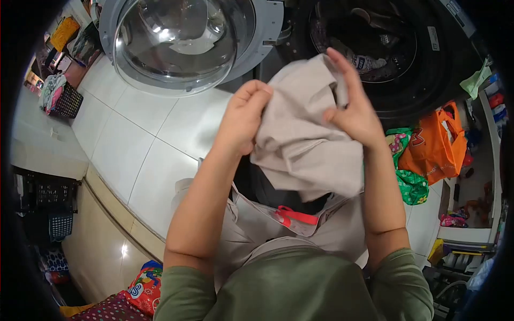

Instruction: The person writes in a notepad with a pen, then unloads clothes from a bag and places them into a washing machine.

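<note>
A crumpled light beige cloth (310, 144) hangs between my two hands, above my lap and in front of the washing machine. My left hand (247, 115) is closed on the cloth's upper left edge, thumb against curled fingers. At the cloth's right side, my right hand (356, 109) has its fingers stretched upward and its thumb apart, touching the folds; part of the fingers is behind the fabric. Behind the cloth, the machine's dark drum (375, 37) holds some clothes. Its round transparent door (176, 59) stands open to the left.
An orange bag (436, 147) and a green patterned bag (412, 187) are on the floor at the right. A dark basket of clothes (68, 101) stands at the far left. Shelves (468, 234) line the right side. A red package (144, 289) lies lower left.
</note>
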{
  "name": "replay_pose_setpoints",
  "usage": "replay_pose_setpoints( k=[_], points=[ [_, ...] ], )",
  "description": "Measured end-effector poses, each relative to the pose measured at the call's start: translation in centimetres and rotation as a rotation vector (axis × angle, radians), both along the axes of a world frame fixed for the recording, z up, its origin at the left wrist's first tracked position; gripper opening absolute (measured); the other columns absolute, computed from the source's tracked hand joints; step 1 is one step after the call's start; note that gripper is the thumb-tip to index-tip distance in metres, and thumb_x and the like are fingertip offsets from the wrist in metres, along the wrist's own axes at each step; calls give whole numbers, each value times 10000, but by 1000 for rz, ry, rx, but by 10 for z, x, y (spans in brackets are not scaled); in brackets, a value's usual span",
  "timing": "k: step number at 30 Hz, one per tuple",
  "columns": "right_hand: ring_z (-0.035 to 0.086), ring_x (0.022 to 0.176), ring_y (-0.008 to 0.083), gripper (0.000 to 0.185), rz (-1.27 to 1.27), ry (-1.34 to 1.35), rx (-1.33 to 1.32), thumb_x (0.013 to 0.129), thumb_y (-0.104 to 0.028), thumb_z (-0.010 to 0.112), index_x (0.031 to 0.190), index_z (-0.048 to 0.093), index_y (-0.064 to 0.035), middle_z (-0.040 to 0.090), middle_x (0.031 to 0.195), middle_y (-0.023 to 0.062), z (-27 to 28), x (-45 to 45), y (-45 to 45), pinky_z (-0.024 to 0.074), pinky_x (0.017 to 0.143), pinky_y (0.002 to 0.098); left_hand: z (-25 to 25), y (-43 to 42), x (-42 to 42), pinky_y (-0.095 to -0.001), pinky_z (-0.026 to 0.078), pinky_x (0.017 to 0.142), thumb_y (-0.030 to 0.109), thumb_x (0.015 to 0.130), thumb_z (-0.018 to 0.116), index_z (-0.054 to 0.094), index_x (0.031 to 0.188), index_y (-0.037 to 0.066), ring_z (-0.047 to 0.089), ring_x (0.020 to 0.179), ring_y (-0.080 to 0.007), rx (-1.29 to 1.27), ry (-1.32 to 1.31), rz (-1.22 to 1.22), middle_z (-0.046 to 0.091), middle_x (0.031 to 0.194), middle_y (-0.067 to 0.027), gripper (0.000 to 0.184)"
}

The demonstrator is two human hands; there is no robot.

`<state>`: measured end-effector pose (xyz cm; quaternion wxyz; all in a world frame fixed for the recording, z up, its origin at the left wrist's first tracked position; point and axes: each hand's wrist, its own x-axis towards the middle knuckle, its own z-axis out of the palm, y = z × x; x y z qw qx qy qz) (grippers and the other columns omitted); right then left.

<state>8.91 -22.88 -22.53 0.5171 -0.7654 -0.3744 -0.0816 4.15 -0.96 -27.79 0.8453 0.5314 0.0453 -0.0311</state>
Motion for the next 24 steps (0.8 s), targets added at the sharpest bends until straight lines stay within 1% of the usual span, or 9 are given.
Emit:
replay_pose_setpoints(
  k=[2, 6, 9, 12, 14, 17, 19, 22, 24],
  points=[
    [404, 1325, 268, 1204, 79, 201, -266, 627, -352, 875, 1521, 122, -65, 448, 1399, 172, -40, -14, 7, 310, 1098, 343, 14, -11, -5, -231, 451, 647, 193, 928, 582, 609, 903, 82, 533, 689, -62, -169, -3, 95, 576, 724, 26, 118],
    [622, 959, 167, 735, 174, 1109, -405, 669, -187, 768, 1331, 492, -23, 669, 1042, 110, -57, -46, 29, 478, 886, 310, -14, -2, 0, -223, 462, 729, 160, 950, 559, 592, 932, 71, 562, 799, -64, 756, -151, -114, 605, 842, 6, 97],
    [654, 823, 165, 366, 52, 903, -123, 735, -176, 728, 1056, 687, -5, 692, 958, 86, -50, 10, -10, 533, 750, 309, 2, 22, 10, -256, 484, 747, 184, 946, 555, 598, 962, 52, 594, 811, -116, 427, -131, 47, 637, 893, -39, 139],
    [652, 1014, 249, 438, -189, 936, 901, 890, -279, 645, 1221, 568, -2, 656, 1095, 141, -18, 93, -85, 518, 893, 376, 5, 37, 18, -289, 502, 755, 190, 948, 541, 589, 1002, 39, 610, 806, -154, 200, -52, 243, 645, 925, -73, 167],
    [612, 1087, 241, 462, -724, 426, 835, 909, -292, 620, 1268, 527, -16, 624, 1161, 142, -14, 99, -100, 492, 915, 383, 4, 42, 19, -303, 508, 756, 195, 952, 536, 578, 1027, 32, 614, 805, -168, 128, 5, 311, 644, 945, -90, 185],
    [613, 1041, 242, 335, -550, -102, -264, 874, -260, 658, 1081, 624, 0, 611, 1153, 130, -89, 74, -89, 495, 854, 365, 2, 39, 20, -304, 508, 760, 205, 956, 540, 561, 1061, 25, 615, 813, -166, 100, 17, 266, 640, 962, -100, 210],
    [651, 939, 299, 336, -65, 346, -706, 836, -323, 687, 1024, 677, -45, 676, 958, 139, -111, 21, -56, 499, 842, 400, 5, 31, 21, -301, 505, 763, 208, 955, 543, 569, 1056, 24, 613, 813, -160, 177, 5, 242, 640, 964, -100, 212],
    [658, 946, 356, 535, -233, -98, -1047, 779, -372, 741, 1184, 590, -57, 673, 1001, 207, -201, -26, -39, 513, 834, 425, 2, 29, 20, -294, 501, 762, 216, 951, 555, 583, 1045, 29, 610, 803, -147, 282, -23, 230, 643, 968, -93, 211],
    [657, 955, 363, 564, -88, 145, -1257, 773, -372, 744, 1202, 559, -56, 674, 996, 213, -217, -27, -35, 514, 832, 439, 0, 28, 20, -291, 495, 778, 220, 950, 562, 595, 1042, 34, 606, 816, -139, 326, -44, 220, 645, 975, -84, 210]
  ],
)
